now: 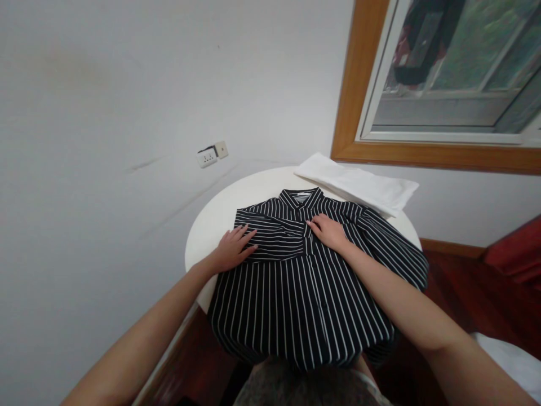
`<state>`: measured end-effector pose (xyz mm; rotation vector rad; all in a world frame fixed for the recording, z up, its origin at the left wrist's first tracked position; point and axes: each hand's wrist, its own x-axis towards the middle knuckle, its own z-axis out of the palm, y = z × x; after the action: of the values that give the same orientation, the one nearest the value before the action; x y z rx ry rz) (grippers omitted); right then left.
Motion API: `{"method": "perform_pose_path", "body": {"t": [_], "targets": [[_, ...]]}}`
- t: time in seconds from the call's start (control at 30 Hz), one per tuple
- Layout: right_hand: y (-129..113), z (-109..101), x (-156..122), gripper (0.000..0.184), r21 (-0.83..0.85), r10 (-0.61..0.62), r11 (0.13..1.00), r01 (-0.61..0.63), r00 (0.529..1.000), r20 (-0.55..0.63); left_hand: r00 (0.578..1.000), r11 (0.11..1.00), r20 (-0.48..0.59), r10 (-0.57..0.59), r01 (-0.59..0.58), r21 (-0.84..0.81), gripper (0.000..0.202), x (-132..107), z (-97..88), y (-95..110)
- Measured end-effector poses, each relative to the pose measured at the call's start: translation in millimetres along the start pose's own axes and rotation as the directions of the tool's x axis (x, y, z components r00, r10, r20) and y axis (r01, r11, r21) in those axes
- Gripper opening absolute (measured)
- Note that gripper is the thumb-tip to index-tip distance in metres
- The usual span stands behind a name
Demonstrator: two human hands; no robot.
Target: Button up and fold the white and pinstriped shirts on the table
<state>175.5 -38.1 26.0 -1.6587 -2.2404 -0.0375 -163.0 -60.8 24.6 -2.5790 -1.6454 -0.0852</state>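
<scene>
A black shirt with thin white stripes [296, 282] lies spread on a small round white table [211, 220], collar away from me and hem hanging over the near edge. Its left sleeve is folded across the chest. My left hand [232, 248] lies flat and open on the shirt's left edge, fingers stretched out over the folded sleeve. My right hand [327, 231] rests flat and open on the chest near the button line, just below the collar.
A folded white cloth [359, 183] lies at the table's far right edge. A white wall with a socket [207, 157] stands behind. A wood-framed window [422, 152] is at the right. Red-brown floor and a red object [515, 254] lie to the right.
</scene>
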Motion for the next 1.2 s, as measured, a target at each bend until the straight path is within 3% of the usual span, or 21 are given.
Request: {"method": "perform_pose_path", "body": {"t": [0.17, 0.33, 0.53, 0.87, 1.2], "targets": [[0.2, 1.3, 0.1, 0.032, 0.038, 0.026, 0.999, -0.026, 1.0, 0.005, 0.996, 1.0, -0.085, -0.026, 0.025, -0.015, 0.061, 30.2, -13.9, 38.7], [6.1, 1.8, 1.9, 0.023, 0.18, 0.02, 0.984, -0.014, 0.999, -0.029, 0.967, 0.976, -0.134, -0.217, 0.216, -0.017, 0.062, 47.0, 4.5, 61.2], [6.9, 5.5, 4.7, 0.024, 0.173, 0.049, 0.984, -0.045, 0.999, -0.019, 0.982, 0.986, -0.091, -0.165, 0.161, -0.043, 0.064, 47.2, 13.5, 50.7], [-7.4, 14.0, 30.4, 0.031, 0.053, -0.061, 0.997, 0.061, 0.998, -0.001, 0.983, 0.984, -0.047, -0.175, 0.174, -0.034, 0.064, 58.8, 10.1, 28.7], [-12.3, 13.1, 34.0, 0.033, -0.01, -0.071, 0.997, 0.072, 0.996, 0.056, 0.985, 0.986, -0.048, -0.165, 0.166, 0.025, 0.067, 57.4, 7.2, 27.3]]}}
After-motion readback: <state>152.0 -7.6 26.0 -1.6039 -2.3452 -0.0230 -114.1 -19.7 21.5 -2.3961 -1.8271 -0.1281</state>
